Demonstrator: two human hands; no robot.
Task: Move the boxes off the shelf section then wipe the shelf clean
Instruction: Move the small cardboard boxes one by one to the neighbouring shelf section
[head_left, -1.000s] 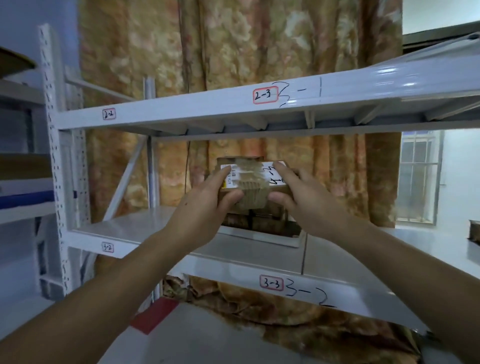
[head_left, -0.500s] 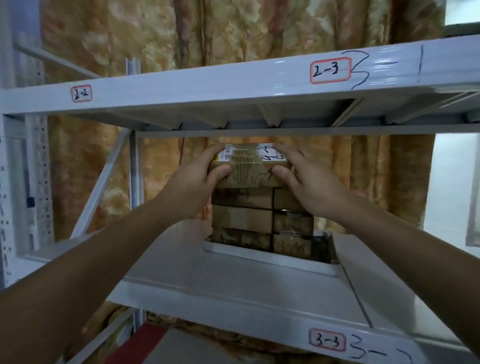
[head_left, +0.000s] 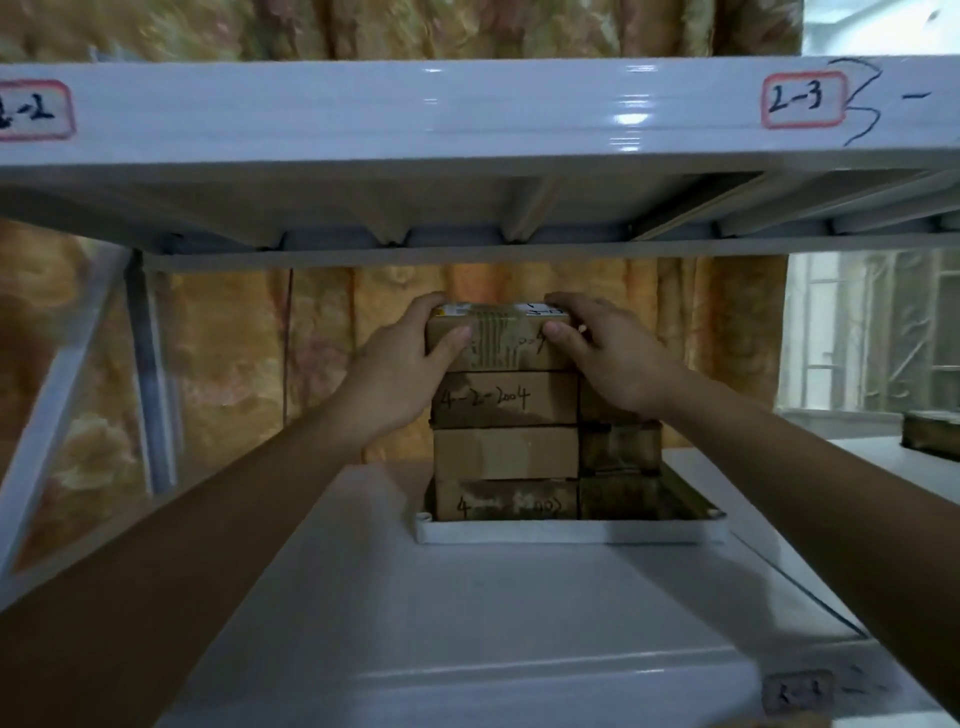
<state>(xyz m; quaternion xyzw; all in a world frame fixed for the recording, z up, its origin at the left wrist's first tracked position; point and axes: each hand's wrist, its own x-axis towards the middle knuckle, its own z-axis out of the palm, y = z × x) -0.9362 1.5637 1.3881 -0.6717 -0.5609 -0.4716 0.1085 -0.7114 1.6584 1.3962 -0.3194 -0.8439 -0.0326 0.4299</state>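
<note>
Arms outstretched, left hand (head_left: 402, 364) and right hand (head_left: 608, 353) gripping top box (head_left: 501, 340).

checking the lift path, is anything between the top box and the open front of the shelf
Nothing visible blocks it. The top box, held by the left hand and right hand, sits atop the stack; the shelf surface in front is bare, and there is a gap below the upper shelf.

Brown boxes (head_left: 505, 452); white shelf (head_left: 467, 597); orange floral curtain (head_left: 234, 353).
</note>
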